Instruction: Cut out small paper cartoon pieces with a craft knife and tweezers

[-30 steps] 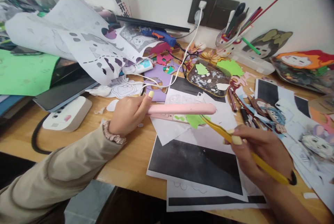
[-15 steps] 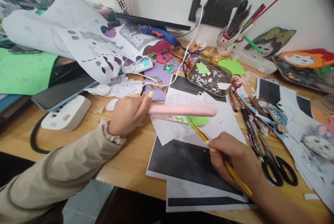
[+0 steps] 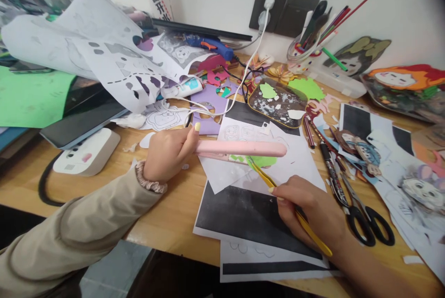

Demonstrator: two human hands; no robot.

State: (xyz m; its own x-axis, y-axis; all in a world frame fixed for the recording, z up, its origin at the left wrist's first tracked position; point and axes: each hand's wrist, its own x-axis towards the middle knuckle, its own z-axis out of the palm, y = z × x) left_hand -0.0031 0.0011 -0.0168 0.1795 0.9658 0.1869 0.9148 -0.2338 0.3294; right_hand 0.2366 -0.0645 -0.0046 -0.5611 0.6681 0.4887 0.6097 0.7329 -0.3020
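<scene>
My left hand is closed around one end of a pink hair straightener, which lies level over white printed paper. A green cut-out piece shows below the straightener's upper arm, near the lower plate; how far it reaches between the arms is hidden. My right hand pinches yellow tweezers, their tips touching or very close to the green piece. Under the white paper is a sheet with a large black area.
Black-handled scissors and a black marker lie at the right. Behind are a dark tray with scraps, a white cable and a blue glue gun. A white device stands at the left.
The view has shifted very slightly. Both hands, the straightener and the tweezers keep nearly the same positions relative to the green piece.
</scene>
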